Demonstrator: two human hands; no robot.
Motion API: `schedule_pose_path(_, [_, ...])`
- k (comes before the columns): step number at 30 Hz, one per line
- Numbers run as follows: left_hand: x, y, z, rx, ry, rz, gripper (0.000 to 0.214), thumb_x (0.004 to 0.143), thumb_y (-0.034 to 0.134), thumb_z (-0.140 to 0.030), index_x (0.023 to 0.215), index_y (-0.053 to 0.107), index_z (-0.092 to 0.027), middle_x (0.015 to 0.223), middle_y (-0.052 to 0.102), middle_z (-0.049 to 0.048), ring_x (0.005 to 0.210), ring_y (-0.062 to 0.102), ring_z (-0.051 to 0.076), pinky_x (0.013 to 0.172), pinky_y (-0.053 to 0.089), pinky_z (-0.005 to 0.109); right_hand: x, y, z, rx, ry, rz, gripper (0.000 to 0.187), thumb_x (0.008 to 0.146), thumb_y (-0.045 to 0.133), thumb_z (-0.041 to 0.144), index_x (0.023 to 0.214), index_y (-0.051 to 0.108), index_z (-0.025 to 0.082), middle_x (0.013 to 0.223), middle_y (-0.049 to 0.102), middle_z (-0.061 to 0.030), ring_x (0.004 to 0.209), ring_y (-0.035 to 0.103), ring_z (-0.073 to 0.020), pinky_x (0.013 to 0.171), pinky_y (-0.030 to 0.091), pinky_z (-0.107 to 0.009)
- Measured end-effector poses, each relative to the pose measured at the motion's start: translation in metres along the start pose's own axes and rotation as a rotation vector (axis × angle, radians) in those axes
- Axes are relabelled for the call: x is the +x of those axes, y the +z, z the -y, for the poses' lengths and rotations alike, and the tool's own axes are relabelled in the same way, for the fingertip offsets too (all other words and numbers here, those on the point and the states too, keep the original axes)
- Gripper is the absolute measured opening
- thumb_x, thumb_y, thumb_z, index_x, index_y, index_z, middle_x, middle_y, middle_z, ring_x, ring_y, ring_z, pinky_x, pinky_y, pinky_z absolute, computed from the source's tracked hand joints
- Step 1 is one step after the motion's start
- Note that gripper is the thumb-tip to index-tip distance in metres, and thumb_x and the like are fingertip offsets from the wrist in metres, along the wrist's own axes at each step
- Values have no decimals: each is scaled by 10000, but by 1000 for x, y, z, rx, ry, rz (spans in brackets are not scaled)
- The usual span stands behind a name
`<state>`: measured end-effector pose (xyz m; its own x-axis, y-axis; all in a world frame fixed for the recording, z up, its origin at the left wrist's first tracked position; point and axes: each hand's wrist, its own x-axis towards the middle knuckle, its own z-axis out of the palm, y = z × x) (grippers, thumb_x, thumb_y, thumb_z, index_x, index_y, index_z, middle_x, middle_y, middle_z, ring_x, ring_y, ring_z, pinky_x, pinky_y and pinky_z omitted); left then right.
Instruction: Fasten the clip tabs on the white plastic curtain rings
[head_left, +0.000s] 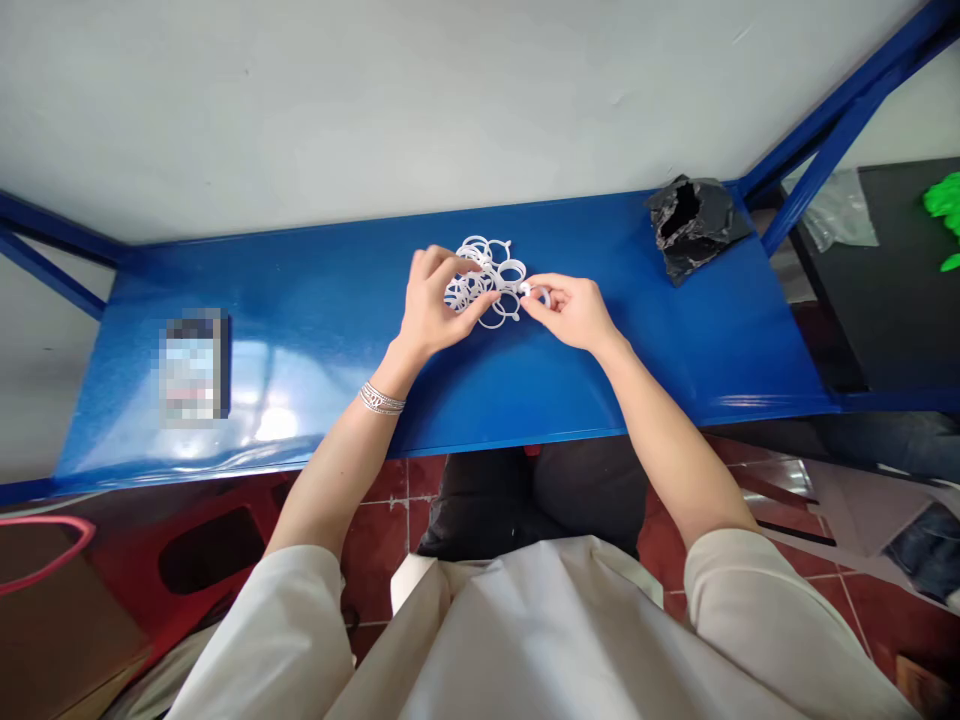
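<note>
A small heap of white plastic rings (472, 288), some with little tabs, lies on the blue table in front of me. My left hand (435, 305) is over the heap's left side, thumb and forefinger apart with rings between and below them; whether it grips any is hard to see. At the heap's right edge, my right hand (574, 310) pinches a white plastic ring (545, 297) between thumb and fingers. The fingers partly cover this ring.
The blue table (315, 270) runs along a grey wall. A crumpled black plastic bag (694, 228) sits at the back right, and a blurred-out phone-like object (195, 368) lies at the left. Blue frame bars (832, 150) rise at both ends.
</note>
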<state>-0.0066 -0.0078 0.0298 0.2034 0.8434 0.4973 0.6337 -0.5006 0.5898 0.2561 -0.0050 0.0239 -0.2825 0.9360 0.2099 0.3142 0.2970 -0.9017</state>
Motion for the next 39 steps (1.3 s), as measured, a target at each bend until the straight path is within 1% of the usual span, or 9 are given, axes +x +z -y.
schedule_pose_path(4, [0, 3, 28, 93, 3, 47, 1296, 596, 863, -1014, 1627, 617, -269, 1705, 530, 247, 1618, 452, 535, 1352, 358, 729, 8, -2, -15, -160, -90, -173, 430, 972, 801, 506, 1247, 843, 178, 1120, 755, -105, 637, 557, -134, 696, 590, -357])
schedule_pose_path(8, [-5, 17, 38, 39, 16, 189, 1416, 573, 821, -1056, 1724, 507, -293, 1807, 429, 248, 1704, 356, 561, 1383, 318, 763, 25, 2, -12, -310, -151, -127, 433, 1009, 767, 473, 1324, 836, 184, 1176, 716, -128, 860, 686, -240, 925, 662, -485])
schedule_pose_path(10, [-6, 21, 39, 14, 13, 221, 1408, 605, 816, -1047, 1736, 490, -275, 1797, 445, 260, 1699, 384, 552, 1379, 341, 754, 39, 8, -6, -394, -190, -41, 516, 1021, 758, 452, 1465, 779, 191, 1280, 712, -157, 1134, 718, -339, 1126, 599, -599])
schedule_pose_path(13, [-6, 22, 38, 14, 0, 228, 1426, 610, 812, -1047, 1741, 477, -246, 1778, 466, 277, 1698, 388, 559, 1374, 341, 765, 59, 20, -2, -468, -190, 102, 728, 975, 818, 480, 1636, 660, 219, 1510, 659, -198, 1442, 614, -458, 1274, 445, -740])
schedule_pose_path(18, [-5, 21, 40, 72, -13, 198, 1450, 557, 819, -1064, 1713, 523, -241, 1782, 457, 286, 1701, 355, 588, 1384, 271, 808, 80, 36, -17, -444, -167, 215, 1049, 924, 859, 594, 1815, 421, 258, 1867, 372, -198, 1743, 293, -515, 1389, 264, -764])
schedule_pose_path(23, [0, 21, 46, 110, -45, 241, 1447, 586, 813, -1060, 1738, 493, -244, 1835, 402, 265, 1743, 264, 601, 1397, 193, 839, 87, 41, -25, -438, -153, 323, 1152, 889, 882, 642, 1843, 355, 267, 1918, 301, -169, 1786, 194, -525, 1412, 141, -800])
schedule_pose_path(28, [2, 17, 46, 41, -2, 296, 1462, 590, 827, -1046, 1730, 472, -202, 1796, 456, 290, 1709, 386, 546, 1410, 287, 766, 81, 48, -16, -436, -158, 308, 1086, 861, 908, 629, 1758, 480, 188, 1812, 491, -210, 1737, 350, -504, 1422, 143, -790])
schedule_pose_path(33, [-6, 19, 25, 30, 28, 328, 1429, 629, 806, -1045, 1702, 486, -157, 1743, 498, 323, 1681, 437, 545, 1385, 365, 747, 53, 40, -12, -444, -200, 266, 1063, 784, 969, 627, 1637, 562, 141, 1679, 621, -254, 1606, 544, -481, 1404, 277, -758])
schedule_pose_path(39, [-21, 39, -10, 27, 101, 412, 1390, 687, 773, -1039, 1726, 433, -180, 1774, 475, 314, 1722, 374, 548, 1410, 263, 814, -1, 11, -10, -485, -187, 239, 1024, 810, 946, 642, 1622, 546, 163, 1667, 612, -253, 1610, 541, -487, 1397, 318, -772])
